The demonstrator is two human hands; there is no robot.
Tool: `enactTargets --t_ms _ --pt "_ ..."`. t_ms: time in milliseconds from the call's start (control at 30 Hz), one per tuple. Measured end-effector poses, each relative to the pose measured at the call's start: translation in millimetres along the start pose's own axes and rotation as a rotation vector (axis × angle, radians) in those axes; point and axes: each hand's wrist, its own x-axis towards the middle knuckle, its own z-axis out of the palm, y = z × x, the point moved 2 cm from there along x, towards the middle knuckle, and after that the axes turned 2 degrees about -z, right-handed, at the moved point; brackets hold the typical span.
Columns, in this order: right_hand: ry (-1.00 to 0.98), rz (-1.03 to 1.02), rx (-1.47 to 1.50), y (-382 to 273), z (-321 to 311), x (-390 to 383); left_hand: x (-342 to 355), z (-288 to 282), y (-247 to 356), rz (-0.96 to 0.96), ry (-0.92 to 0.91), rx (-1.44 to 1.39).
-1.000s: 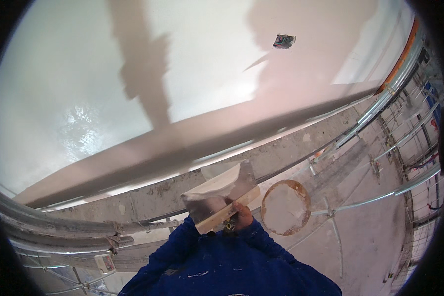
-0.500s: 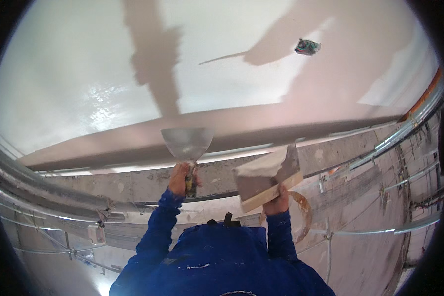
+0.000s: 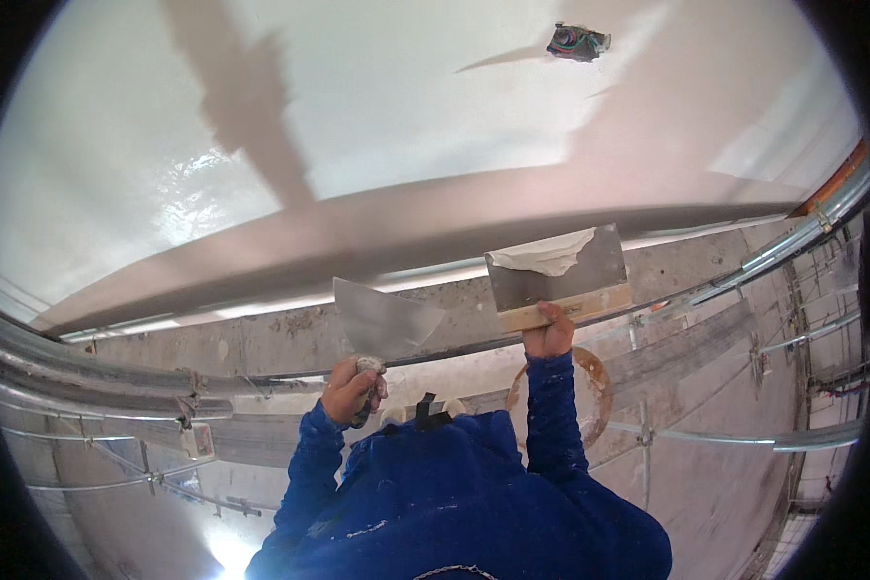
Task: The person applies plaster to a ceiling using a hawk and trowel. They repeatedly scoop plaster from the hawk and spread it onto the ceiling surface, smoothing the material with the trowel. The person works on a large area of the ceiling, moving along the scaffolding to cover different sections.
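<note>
Grey scaffold boards point(image 3: 691, 343) carry a round, brown-rimmed container point(image 3: 600, 387).

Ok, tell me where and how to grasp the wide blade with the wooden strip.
Probably best by the wooden strip, coming from the near side: it runs along the near edge of the wide blade, while pale paste lies along the far edge.

Grey pipes point(image 3: 97, 370) and coloured wires point(image 3: 578, 43)
The pipes are grouped at left, the wires are exposed far, right of centre, and a silvery tube point(image 3: 789, 241) is seen at right.
</note>
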Motion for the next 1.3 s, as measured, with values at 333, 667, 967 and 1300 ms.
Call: enactTargets --t_ms 333,667,967,1300 --pt "-0.048 0.058 0.061 -1.1 23.2 -12.2 5.5 39.9 -4.4 -0.072 -0.119 0.032" --pt "-0.337 0.044 0.038 34.6 13.0 -41.8 7.8 52.4 -7.7 -0.138 -0.150 -0.094" --pt "-0.583 -0.063 -0.546 87.3 35.8 -78.7 -13.8 53.7 14.1 -0.031 -0.250 -0.301" --pt "-0.584 -0.106 -1.097 137.8 87.8 -80.2 -41.5 -24.1 85.8 0.150 -0.235 -0.352"
